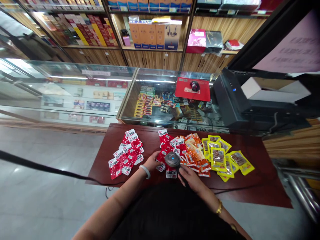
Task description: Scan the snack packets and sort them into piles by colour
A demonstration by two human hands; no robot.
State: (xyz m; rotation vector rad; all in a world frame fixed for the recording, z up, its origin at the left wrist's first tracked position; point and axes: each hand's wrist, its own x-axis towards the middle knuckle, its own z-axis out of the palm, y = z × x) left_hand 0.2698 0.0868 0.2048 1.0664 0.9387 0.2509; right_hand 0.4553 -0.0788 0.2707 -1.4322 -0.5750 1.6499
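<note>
In my right hand is a dark barcode scanner with a small blue light on top, its head over a pile of red-and-white packets. My left hand is closed at the pile's left edge, its fingers on a red-and-white packet; the scanner and the fingers partly hide that packet. A second group of red-and-white packets lies apart to the left. Orange packets overlap the middle pile on its right. Yellow packets with clear windows are spread farther right.
The packets lie on a dark red-brown table. Behind it stands a glass display counter with a red mat and mouse on top. A dark machine with a white open box stands right. A black cable crosses the left side.
</note>
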